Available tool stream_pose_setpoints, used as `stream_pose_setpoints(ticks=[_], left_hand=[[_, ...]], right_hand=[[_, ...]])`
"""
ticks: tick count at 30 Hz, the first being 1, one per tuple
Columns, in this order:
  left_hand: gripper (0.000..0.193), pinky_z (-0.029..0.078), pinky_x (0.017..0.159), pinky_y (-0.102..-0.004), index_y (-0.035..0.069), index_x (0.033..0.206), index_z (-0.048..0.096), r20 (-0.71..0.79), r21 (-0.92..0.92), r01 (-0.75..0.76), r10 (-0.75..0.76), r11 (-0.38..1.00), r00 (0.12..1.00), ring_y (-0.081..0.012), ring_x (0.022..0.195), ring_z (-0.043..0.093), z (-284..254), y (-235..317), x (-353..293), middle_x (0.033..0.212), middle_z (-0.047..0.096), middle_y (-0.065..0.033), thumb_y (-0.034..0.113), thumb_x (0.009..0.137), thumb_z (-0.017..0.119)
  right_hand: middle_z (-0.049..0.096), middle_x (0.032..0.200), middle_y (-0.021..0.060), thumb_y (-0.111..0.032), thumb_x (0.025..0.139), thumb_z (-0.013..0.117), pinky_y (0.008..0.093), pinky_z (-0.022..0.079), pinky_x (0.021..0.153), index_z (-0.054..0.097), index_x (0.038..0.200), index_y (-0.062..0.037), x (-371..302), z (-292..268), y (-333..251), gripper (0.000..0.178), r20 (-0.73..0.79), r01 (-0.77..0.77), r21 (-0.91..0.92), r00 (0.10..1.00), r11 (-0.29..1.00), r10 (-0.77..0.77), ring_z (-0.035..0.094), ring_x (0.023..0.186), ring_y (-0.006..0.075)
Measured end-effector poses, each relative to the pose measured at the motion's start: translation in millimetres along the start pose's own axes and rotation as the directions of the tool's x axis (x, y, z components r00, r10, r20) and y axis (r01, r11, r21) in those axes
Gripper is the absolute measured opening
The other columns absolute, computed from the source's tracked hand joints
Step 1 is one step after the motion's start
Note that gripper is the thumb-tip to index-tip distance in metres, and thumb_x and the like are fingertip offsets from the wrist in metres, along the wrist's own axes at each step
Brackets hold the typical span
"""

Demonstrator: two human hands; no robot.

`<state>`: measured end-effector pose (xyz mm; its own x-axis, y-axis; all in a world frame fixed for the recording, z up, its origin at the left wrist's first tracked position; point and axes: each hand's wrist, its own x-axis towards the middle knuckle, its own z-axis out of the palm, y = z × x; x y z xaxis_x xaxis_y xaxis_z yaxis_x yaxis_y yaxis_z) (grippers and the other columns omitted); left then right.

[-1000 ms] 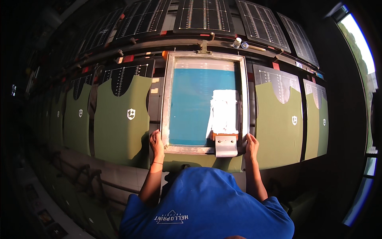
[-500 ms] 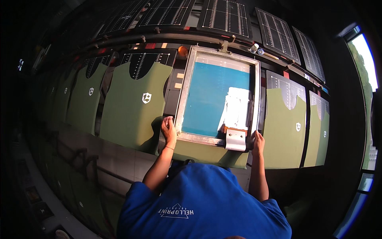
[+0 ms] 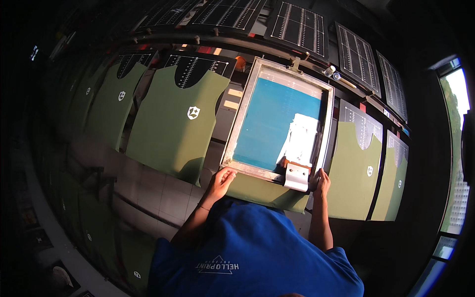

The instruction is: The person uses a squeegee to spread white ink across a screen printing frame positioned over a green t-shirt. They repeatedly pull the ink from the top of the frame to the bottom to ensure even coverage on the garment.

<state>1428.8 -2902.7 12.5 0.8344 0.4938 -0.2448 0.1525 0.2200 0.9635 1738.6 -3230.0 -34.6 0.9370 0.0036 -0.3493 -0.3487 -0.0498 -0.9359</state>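
The scene around me is dim, with a heavy black vignette ringing the whole frame. Daylight comes from the window (image 3: pixel 457 148) at the right edge, which is blown out to a pale glare. That warm light falls across the middle, so the teal screen (image 3: pixel 277 123) and the green vests (image 3: pixel 175 123) are the brightest parts, while the left side and lower left sink into deep shadow. Straight rails at the top bend strongly toward the rim. The centre is fairly sharp; the dark corners lose detail. My blue shirt (image 3: pixel 247 257) at the bottom is evenly lit.
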Motion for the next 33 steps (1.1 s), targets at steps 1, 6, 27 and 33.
stream_pose_setpoints(ticks=[1, 6, 27, 33], left_hand=[[0.017, 0.048, 0.083, -0.0249, 0.002, 0.11, 0.062, 0.156, 0.032, 0.067, -0.071, 0.997, 0.985, -0.0085, 0.09, 0.057, 18, 9, -3, 0.097, 0.063, -0.0013, 0.016, 0.104, 0.054], [0.026, 0.05, 0.082, -0.0273, 0.002, 0.113, 0.061, 0.574, 0.329, 0.227, -0.385, 0.916, 0.722, -0.0123, 0.088, 0.059, 95, 0, 13, 0.1, 0.064, -0.0049, 0.024, 0.106, 0.05], [0.028, 0.058, 0.072, -0.0319, 0.007, 0.091, 0.063, 0.342, -0.419, 0.719, -0.637, 0.555, 0.691, -0.0177, 0.079, 0.068, 203, -27, 38, 0.084, 0.068, -0.0046, 0.032, 0.103, 0.058], [0.03, 0.056, 0.067, -0.0275, 0.008, 0.092, 0.063, 0.339, -0.41, 0.718, -0.637, 0.563, 0.692, -0.0148, 0.074, 0.066, 206, -30, 40, 0.082, 0.067, -0.0034, 0.034, 0.104, 0.056]], right_hand=[[0.071, 0.093, 0.002, -0.026, 0.097, 0.068, 0.0232, 0.047, 0.077, 0.071, 0.106, 0.0034, -1, -4, -5, 0.031, -0.01, 0.017, 0.011, 1.0, 1.0, -0.017, 0.063, 0.085, 0.0101], [0.069, 0.089, 0.0034, -0.025, 0.096, 0.069, 0.0251, 0.047, 0.076, 0.07, 0.104, 0.004, -1, 12, -8, 0.031, 0.049, 0.12, -0.097, 0.992, 0.988, -0.116, 0.06, 0.08, 0.0111], [0.07, 0.088, 0.0138, -0.016, 0.08, 0.066, 0.0413, 0.053, 0.084, 0.07, 0.09, -0.0066, -41, 75, -144, 0.014, 0.828, 0.879, -0.458, 0.476, 0.133, -0.298, 0.067, 0.09, 0.0312], [0.069, 0.098, 0.0129, -0.015, 0.076, 0.069, 0.0425, 0.055, 0.083, 0.071, 0.098, -0.0073, 40, 118, -178, 0.023, 0.776, 0.854, -0.514, 0.502, 0.078, -0.381, 0.065, 0.097, 0.0329]])
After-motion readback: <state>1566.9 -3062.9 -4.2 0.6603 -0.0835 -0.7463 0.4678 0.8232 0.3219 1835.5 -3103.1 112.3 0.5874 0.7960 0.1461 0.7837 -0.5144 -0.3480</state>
